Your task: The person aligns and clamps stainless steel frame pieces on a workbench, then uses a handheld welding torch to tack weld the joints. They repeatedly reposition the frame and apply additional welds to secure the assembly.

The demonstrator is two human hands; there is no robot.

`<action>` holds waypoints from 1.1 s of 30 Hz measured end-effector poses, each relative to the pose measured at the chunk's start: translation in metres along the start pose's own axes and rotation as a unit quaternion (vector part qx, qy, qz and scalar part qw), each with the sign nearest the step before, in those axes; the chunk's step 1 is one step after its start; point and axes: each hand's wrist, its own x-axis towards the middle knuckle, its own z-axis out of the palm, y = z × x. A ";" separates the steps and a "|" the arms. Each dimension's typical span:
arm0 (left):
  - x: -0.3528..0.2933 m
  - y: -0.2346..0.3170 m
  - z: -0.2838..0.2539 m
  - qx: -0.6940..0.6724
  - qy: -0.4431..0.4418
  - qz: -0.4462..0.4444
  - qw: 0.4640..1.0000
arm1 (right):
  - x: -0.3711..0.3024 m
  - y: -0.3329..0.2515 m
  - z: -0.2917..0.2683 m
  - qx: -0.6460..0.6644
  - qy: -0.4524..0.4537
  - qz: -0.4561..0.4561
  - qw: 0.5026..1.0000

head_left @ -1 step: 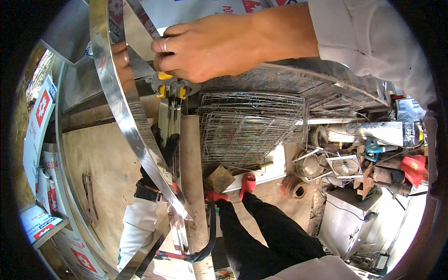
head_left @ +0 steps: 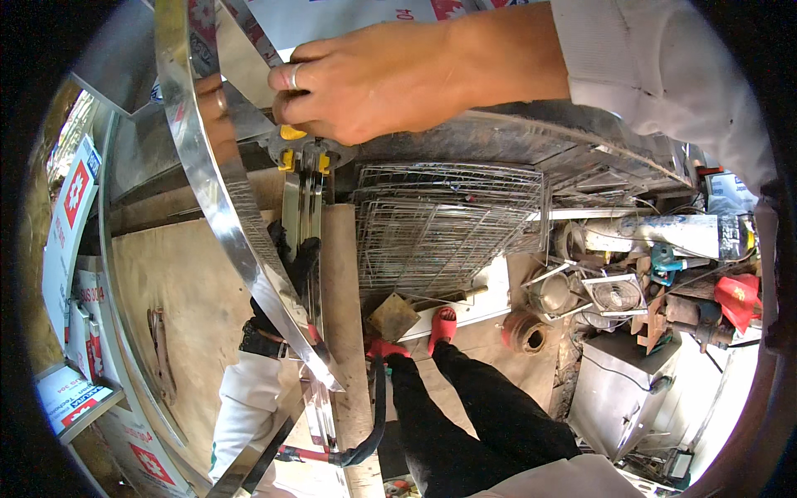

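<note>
My right hand (head_left: 374,83), bare with a ring, reaches across the top with its fingers curled over the end of a clamp-like fitting with yellow tabs (head_left: 288,159). Its fingertips are hidden, so what they hold cannot be made out. My left hand (head_left: 305,259), in a black glove, closes around the narrow metal rail (head_left: 309,212) below that fitting; part of it lies behind a shiny strip. This long, bent, mirror-like metal strip (head_left: 217,187) slants down from the top left, passes in front of my left hand and ends in a point beside the rail.
A plywood board (head_left: 183,274) lies under the rail, with a plier-like tool (head_left: 162,357) on it. Wire racks (head_left: 448,224) lean beyond. Printed sheets (head_left: 73,195) stand at left. A rusty round pot (head_left: 525,332), a metal box (head_left: 618,390) and assorted scrap crowd the right.
</note>
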 end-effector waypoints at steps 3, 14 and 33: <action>0.003 -0.013 0.002 -0.184 0.005 -0.057 0.981 | -0.010 -0.007 0.007 0.000 0.003 0.007 1.000; 0.008 0.007 0.008 0.151 -0.026 0.019 0.988 | 0.000 0.012 -0.003 0.009 -0.054 -0.043 0.998; -0.005 -0.002 0.001 0.095 -0.047 -0.027 0.994 | -0.045 -0.033 -0.040 0.469 -0.216 0.308 0.799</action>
